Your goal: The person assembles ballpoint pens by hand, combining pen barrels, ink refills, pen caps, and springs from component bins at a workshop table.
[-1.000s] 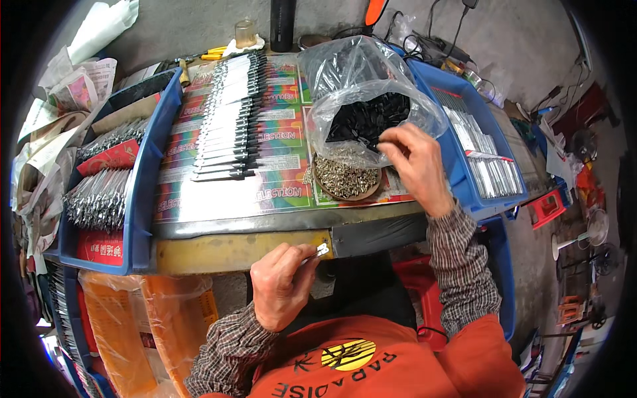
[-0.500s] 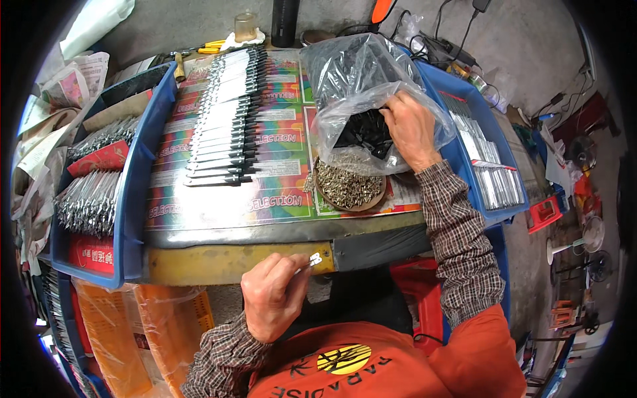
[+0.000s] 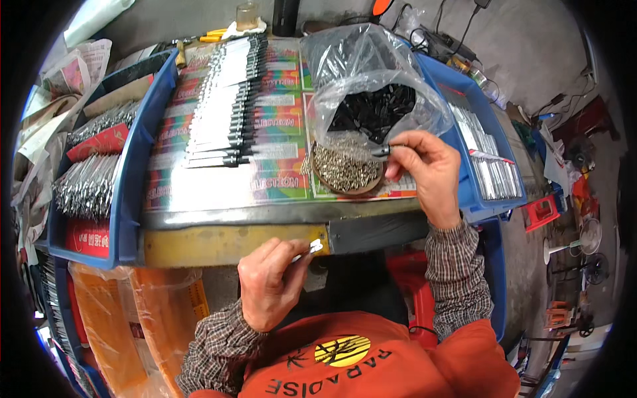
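My left hand (image 3: 271,284) is closed in a pinch around a thin piece with a shiny white end (image 3: 316,246), just off the table's front edge. Most of that piece is hidden by the fingers. Between thumb and forefinger, my right hand (image 3: 428,169) grips a small black part (image 3: 383,151). That hand is in front of a clear plastic bag (image 3: 431,109) whose open mouth shows many black parts (image 3: 375,111). Below the mouth, a round dish (image 3: 352,192) is heaped with small metal pieces (image 3: 342,162), right beside the black part.
To the left, slim silver-and-black pen-like pieces (image 3: 225,119) lie in a long row on the printed table sheet (image 3: 275,174). Blue bins (image 3: 126,219) filled with slim pieces flank the table, the other bin (image 3: 507,202) at right. Yellow-handled tools (image 3: 213,34) lie at the back.
My right hand has come out of the bag's mouth toward me, bringing a small black part. My left hand keeps its pinch, hardly moved.
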Demonstrator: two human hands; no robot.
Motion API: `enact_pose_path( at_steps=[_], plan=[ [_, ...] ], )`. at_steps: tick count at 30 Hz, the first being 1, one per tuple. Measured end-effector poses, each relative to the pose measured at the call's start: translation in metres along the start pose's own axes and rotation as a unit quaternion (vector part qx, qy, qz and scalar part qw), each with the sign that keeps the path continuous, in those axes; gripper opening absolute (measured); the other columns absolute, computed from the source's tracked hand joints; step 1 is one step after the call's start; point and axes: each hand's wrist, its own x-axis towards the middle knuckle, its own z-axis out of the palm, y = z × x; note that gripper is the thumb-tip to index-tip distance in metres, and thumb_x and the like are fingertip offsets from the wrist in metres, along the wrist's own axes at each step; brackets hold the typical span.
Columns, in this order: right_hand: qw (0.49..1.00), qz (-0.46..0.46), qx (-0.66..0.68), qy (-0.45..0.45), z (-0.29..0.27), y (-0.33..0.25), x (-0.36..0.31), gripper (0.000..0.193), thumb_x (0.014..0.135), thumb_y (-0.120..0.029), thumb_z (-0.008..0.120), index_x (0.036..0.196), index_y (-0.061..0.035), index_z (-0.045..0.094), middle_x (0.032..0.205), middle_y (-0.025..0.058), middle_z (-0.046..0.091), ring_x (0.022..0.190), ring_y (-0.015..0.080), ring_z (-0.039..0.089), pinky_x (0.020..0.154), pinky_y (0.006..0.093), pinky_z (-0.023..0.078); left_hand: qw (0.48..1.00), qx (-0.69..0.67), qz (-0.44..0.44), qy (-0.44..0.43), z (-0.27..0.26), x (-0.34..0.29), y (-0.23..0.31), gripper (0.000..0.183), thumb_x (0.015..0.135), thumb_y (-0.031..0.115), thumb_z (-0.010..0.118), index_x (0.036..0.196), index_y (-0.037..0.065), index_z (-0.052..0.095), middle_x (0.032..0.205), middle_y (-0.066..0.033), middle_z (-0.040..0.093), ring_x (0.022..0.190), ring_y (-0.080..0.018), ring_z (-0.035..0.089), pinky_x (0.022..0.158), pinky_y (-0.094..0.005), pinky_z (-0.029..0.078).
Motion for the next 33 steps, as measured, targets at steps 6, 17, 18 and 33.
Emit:
enact_pose_path(
  at_steps=[6,17,18,33],
  plan=[
    [0.996,0.025,0.066,-0.046,0.019,-0.003,-0.059,0.012,0.088,0.003,0.063,0.1,0.0054,0.063,0.083,0.0075,0.065,0.068,0.013,0.065,0.062,0.0235,0.054,1.0,-0.005,0.015,-0.015,0.003,-0.004,0.006,0.016,0.073,-0.005,0.07,0.087,0.001,0.065,0.071,-0.0087,0.06,0.057,-0.0193,0.055,0.053,-0.0278,0.043],
    [0.977,0.061,0.172,-0.108,0.037,0.005,-0.104,0.013,0.088,0.004,0.062,0.101,0.0063,0.063,0.089,0.0091,0.065,0.073,0.0141,0.067,0.065,0.0241,0.056,0.998,-0.062,0.007,-0.032,0.007,-0.019,0.017,0.018,0.073,-0.003,0.071,0.089,0.002,0.064,0.07,-0.0093,0.059,0.057,-0.022,0.058,0.051,-0.0314,0.044],
    [0.975,0.068,0.183,-0.11,0.036,0.006,-0.105,0.013,0.088,0.003,0.062,0.101,0.0063,0.063,0.088,0.0092,0.065,0.073,0.0141,0.067,0.065,0.0242,0.056,0.998,-0.059,0.005,-0.035,0.007,-0.02,0.017,0.018,0.073,-0.003,0.071,0.089,0.003,0.064,0.07,-0.0093,0.059,0.057,-0.0222,0.058,0.051,-0.0316,0.044],
    [0.95,0.122,0.225,-0.178,0.038,0.019,-0.11,0.011,0.09,-0.002,0.062,0.098,0.0058,0.063,0.083,0.0103,0.066,0.071,0.0166,0.068,0.063,0.0267,0.058,0.997,-0.022,0.053,-0.05,0.012,-0.027,0.012,0.022,0.07,-0.004,0.072,0.089,0.004,0.062,0.072,-0.0086,0.06,0.062,-0.0257,0.06,0.054,-0.0345,0.046]
  ],
)
